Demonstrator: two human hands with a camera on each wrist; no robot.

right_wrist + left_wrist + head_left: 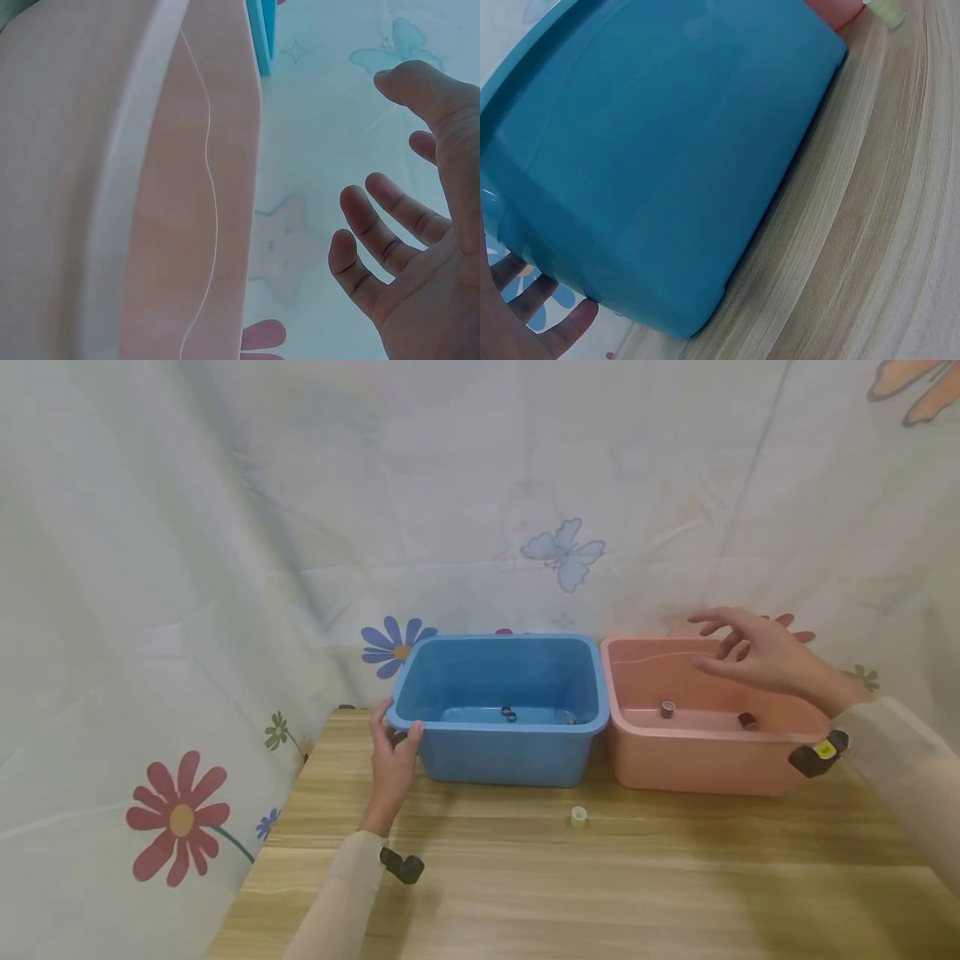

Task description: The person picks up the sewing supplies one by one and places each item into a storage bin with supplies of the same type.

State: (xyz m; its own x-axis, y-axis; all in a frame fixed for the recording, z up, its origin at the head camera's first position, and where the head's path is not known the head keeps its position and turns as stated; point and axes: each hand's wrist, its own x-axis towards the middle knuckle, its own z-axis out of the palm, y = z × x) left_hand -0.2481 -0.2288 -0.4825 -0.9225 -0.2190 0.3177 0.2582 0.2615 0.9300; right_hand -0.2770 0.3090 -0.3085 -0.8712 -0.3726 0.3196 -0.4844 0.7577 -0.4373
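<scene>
My left hand (393, 760) holds the front left corner of a blue plastic bin (506, 756), thumb at the front and fingers along the left side under the rim. Two small dark rings (512, 717) and a small tan thing (571, 722) lie inside it. Above the pink bin (697, 764), my right hand (765, 656) hovers with nothing in it, fingers loosely bent and apart. A purple-and-white spool (667, 709) and a dark reddish spool (747, 721) are on the pink bin's floor. A pale yellow thread spool (578, 817) stands on the table in front of the bins.
The bins stand side by side on a wood-grain table (525, 893). Close behind them hangs a white curtain (465, 510) printed with flowers and butterflies. The table's left edge runs just beyond the blue bin.
</scene>
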